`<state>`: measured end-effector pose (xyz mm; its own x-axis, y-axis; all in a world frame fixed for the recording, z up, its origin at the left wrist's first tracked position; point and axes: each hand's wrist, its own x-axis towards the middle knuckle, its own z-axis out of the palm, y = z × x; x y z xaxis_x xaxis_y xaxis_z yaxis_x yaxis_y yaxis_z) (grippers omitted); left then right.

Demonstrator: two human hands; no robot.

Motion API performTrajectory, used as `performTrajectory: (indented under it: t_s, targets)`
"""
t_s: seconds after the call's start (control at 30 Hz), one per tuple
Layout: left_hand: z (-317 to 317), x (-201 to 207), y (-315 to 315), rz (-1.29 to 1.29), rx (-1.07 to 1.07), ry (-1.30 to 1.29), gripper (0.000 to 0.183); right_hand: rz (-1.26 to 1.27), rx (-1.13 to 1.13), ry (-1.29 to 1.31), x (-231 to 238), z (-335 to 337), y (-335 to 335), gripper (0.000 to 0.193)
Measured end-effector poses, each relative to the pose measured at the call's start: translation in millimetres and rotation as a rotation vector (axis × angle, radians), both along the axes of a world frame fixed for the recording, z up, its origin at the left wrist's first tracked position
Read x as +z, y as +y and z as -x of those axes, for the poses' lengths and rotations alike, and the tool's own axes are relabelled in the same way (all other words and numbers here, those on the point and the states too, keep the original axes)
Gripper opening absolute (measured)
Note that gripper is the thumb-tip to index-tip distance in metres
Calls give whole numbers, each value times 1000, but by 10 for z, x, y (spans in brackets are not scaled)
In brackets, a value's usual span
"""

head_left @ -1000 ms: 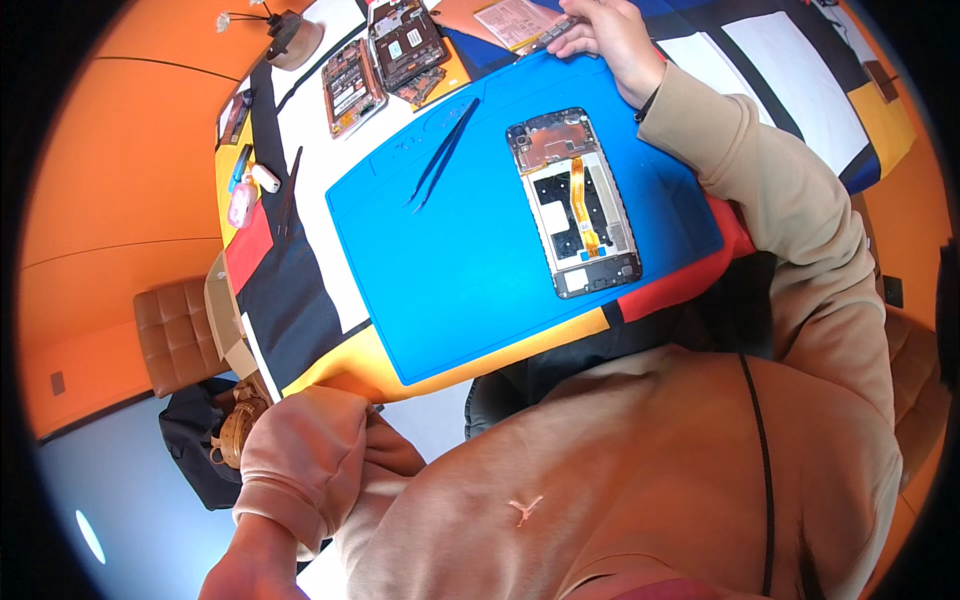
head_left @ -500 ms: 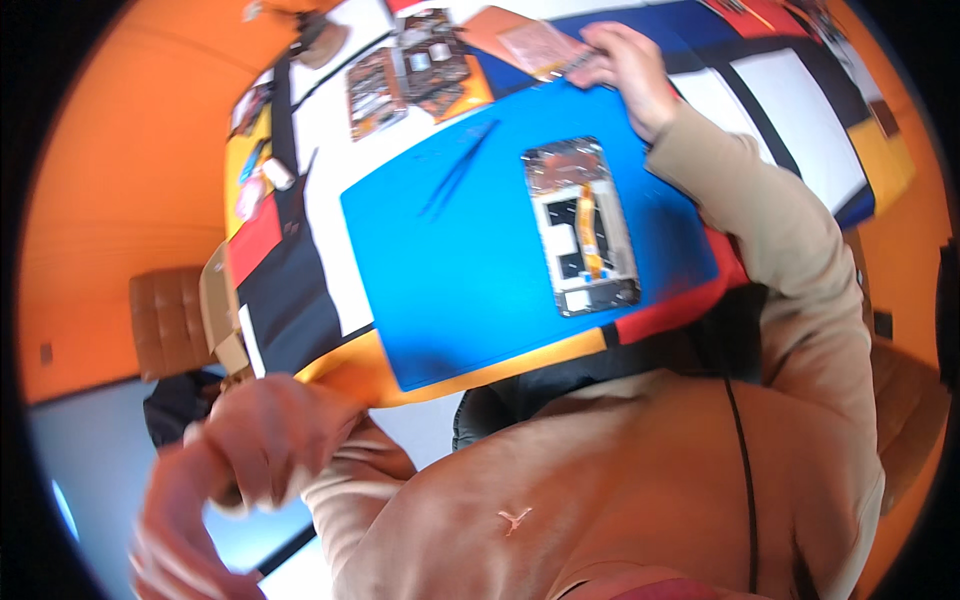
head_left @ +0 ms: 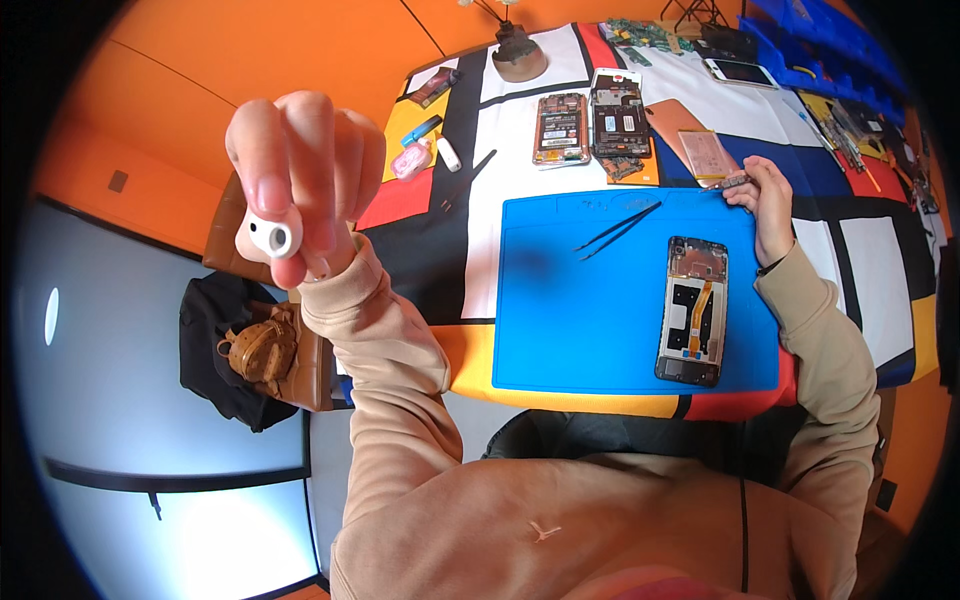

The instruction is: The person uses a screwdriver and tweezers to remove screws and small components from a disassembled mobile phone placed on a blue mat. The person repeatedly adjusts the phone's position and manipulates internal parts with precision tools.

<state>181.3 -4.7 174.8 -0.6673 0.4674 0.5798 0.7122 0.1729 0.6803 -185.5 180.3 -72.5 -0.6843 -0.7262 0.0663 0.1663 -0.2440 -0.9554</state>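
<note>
Raised high at the left, close to the camera, my left hand (head_left: 310,160) pinches a white wireless earbud (head_left: 276,238) between thumb and fingers. My right hand (head_left: 770,205) is closed at the far right corner of a blue mat (head_left: 580,330), holding a thin tool with a patterned handle (head_left: 733,183); its exact kind is unclear. An opened smartphone (head_left: 690,262) lies on the right of the mat, its inside and an orange flex cable (head_left: 703,308) showing. Dark tweezers (head_left: 622,229) rest on the mat's far part.
Beyond the mat lie two opened phones (head_left: 561,130) (head_left: 619,115), a copper-coloured panel (head_left: 672,128) and a flat battery-like pack (head_left: 703,155). A vase (head_left: 519,60), a pink case (head_left: 410,160), blue bins (head_left: 820,55) and several tools (head_left: 838,135) sit farther out.
My left hand has risen from the lower left, where it was blurred, and the earbud now shows in it. The view has shifted; my right hand stays by the mat's far right corner.
</note>
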Motion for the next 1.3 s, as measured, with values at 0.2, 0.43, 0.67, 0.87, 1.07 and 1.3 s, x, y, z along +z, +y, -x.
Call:
performTrajectory:
  t_s: [0.2, 0.43, 0.67, 0.87, 1.07, 1.3]
  targets:
    - [-8, 11, 35, 10, 0, 4, 40, -15, -18, -17, 32, -27, -3, 17]
    - [15, 47, 18, 9, -162, -100, 39, -11, 18, 3, -3, 2, -4, 18]
    - [-103, -38, 1015, -237, -106, 271, 30, -15, -14, 17, 27, -26, 5, 21]
    - [-75, -183, 1546, -289, -69, 457, 26, -10, -19, 43, 72, -70, 14, 25]
    - [-36, -138, 1613, -321, 23, 506, 26, -42, -9, 90, 85, -79, 21, 22]
    - [-61, -176, 1561, -214, 128, 586, 20, -9, -17, 102, 62, -79, 2, 24]
